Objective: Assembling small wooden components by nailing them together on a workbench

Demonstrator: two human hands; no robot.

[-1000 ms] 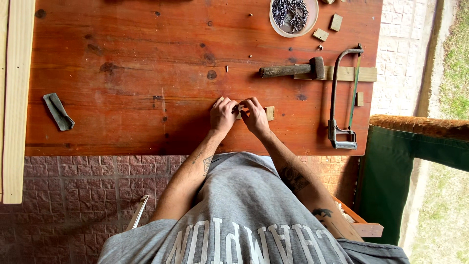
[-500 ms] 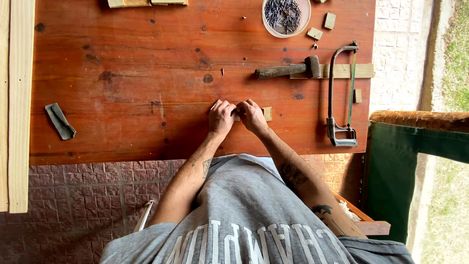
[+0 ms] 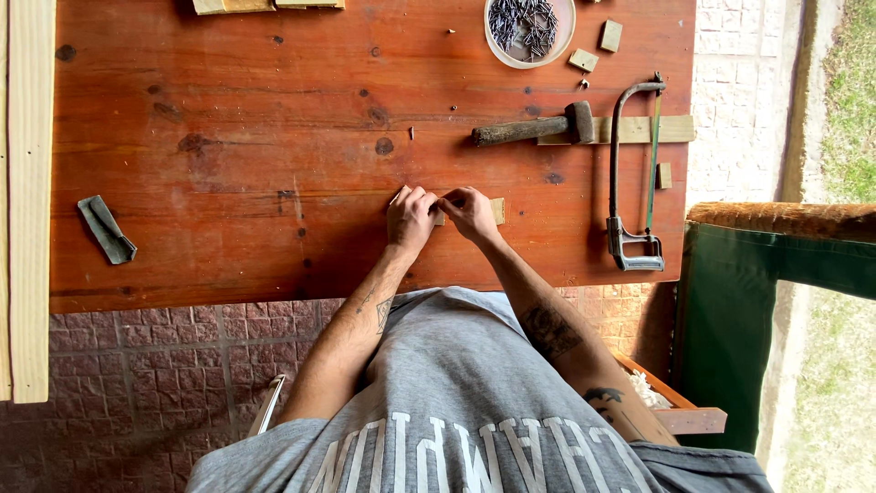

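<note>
My left hand and my right hand meet near the front middle of a red-brown wooden table. The fingertips of both hands pinch a small pale wooden block that lies on the tabletop. Only the block's right end shows past my right fingers; the rest is hidden under the hands. Both forearms reach up from my grey shirt at the bottom of the view.
A hammer lies on a pale wooden strip at the right, beside a hacksaw. A round dish of nails and small wooden blocks sit at the back right. A grey folded piece lies left, next to a long plank.
Both hands stay together on the small block in about the same spot. The view has shifted slightly, so the table's objects sit a little lower in the picture.
</note>
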